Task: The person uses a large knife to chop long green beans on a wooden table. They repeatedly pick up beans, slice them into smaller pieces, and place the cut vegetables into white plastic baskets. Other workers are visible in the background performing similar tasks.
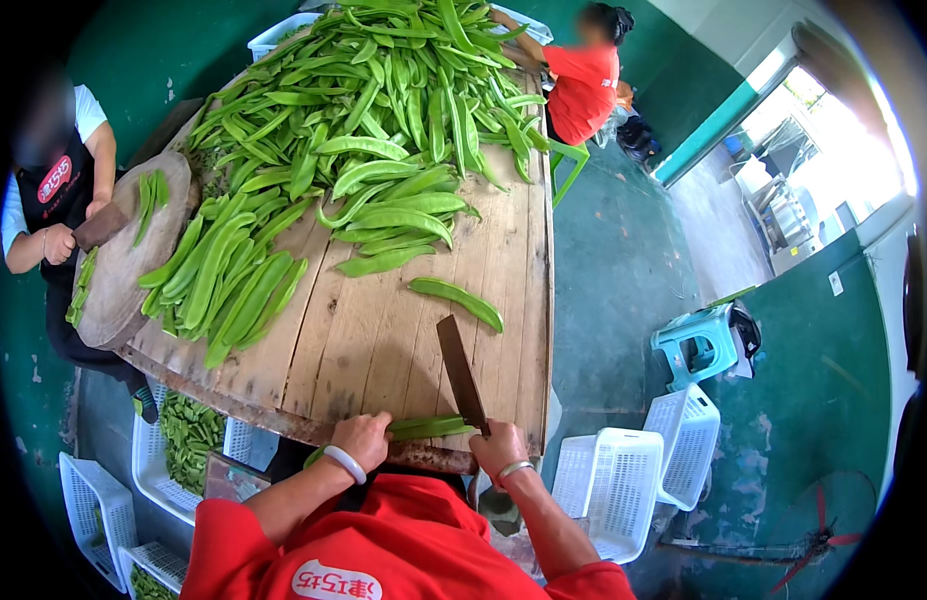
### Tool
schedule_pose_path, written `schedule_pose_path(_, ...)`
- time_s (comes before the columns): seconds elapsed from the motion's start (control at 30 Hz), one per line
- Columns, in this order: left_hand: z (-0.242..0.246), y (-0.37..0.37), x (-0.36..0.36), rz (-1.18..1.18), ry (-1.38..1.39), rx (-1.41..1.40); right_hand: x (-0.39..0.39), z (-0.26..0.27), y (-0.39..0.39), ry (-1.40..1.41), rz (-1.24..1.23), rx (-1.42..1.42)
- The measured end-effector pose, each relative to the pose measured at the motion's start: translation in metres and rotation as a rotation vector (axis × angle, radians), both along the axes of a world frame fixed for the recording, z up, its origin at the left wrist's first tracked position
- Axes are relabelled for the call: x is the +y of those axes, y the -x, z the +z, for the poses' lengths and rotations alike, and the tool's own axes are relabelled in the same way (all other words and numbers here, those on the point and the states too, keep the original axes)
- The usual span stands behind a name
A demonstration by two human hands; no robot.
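At the table's near edge my left hand (364, 441) grips a few flat green bean pods (426, 428), which look like sword beans. Their ends stick out on both sides of the fist. My right hand (501, 448) is closed round the handle of a cleaver (460, 371). The dark blade points away from me over the wooden table (373, 337), its heel close beside the right ends of the held pods. Whether the edge touches them, I cannot tell. A single pod (457, 301) lies beyond the blade tip.
A large heap of pods (388, 97) covers the far table; a smaller bunch (223, 277) lies left. Left, a person cuts with a cleaver (100, 226) on a round wooden board (141, 262). Another person (581, 90) sits far right. White baskets (621, 487) and a blue stool (696, 345) stand right.
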State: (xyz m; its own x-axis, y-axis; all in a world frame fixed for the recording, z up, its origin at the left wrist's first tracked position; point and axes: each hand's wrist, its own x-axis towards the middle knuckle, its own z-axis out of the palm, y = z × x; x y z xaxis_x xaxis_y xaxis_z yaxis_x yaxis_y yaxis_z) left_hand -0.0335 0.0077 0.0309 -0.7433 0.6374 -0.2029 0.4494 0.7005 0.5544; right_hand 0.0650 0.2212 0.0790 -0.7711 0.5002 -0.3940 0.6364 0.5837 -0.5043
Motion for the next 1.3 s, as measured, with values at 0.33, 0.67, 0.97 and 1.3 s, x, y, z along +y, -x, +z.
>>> schedule_pose_path(0.33, 0.001, 0.001, 0.0, -0.005, -0.013, -0.019, -0.002, -0.001, -0.001, -0.03, 0.05, 0.055)
schedule_pose_path(0.67, 0.013, 0.001, 0.001, -0.003, 0.043, -0.056, -0.013, 0.01, 0.003, 0.045, -0.021, 0.062)
schedule_pose_path(0.97, -0.005, 0.0, 0.0, -0.008, 0.029, 0.013, -0.008, -0.01, -0.002, 0.076, -0.031, 0.06)
schedule_pose_path(1.3, 0.0, 0.0, 0.003, 0.008, 0.036, -0.03, 0.019, 0.002, -0.026, 0.044, -0.143, 0.104)
